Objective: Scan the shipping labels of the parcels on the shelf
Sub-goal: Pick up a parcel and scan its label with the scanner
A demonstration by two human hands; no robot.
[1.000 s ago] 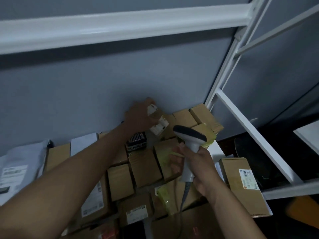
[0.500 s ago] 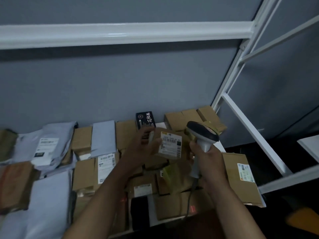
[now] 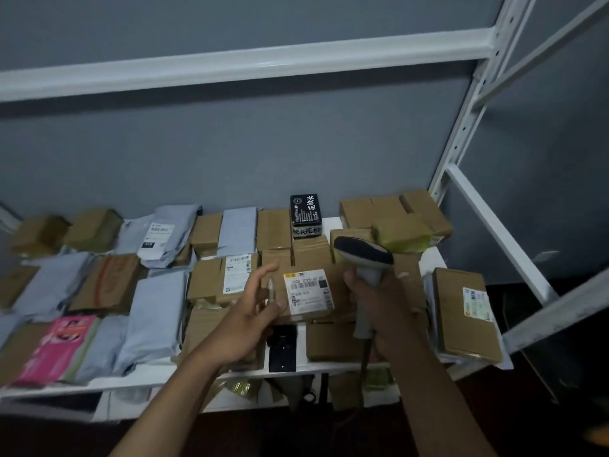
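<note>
A small cardboard parcel (image 3: 290,308) with a white shipping label (image 3: 308,291) facing up lies on the pile of boxes in the middle of the white shelf (image 3: 158,379). My left hand (image 3: 253,311) hovers at its left edge with fingers spread and straight; the thumb is close to the box and I cannot tell if it touches. My right hand (image 3: 375,298) grips the handle of a grey barcode scanner (image 3: 362,257), whose dark head points down toward the labelled parcel from its right side.
Brown boxes and grey poly bags (image 3: 155,311) cover the shelf. A pink packet (image 3: 59,344) lies front left, a black printed box (image 3: 305,214) stands at the back, and a labelled box (image 3: 461,311) lies at the right end. White frame beams (image 3: 230,65) run above and right.
My left hand carried the small labelled parcel forward from the back of the shelf, set it on the pile and opened. The scanner stayed in my right hand. The view pulled back.
</note>
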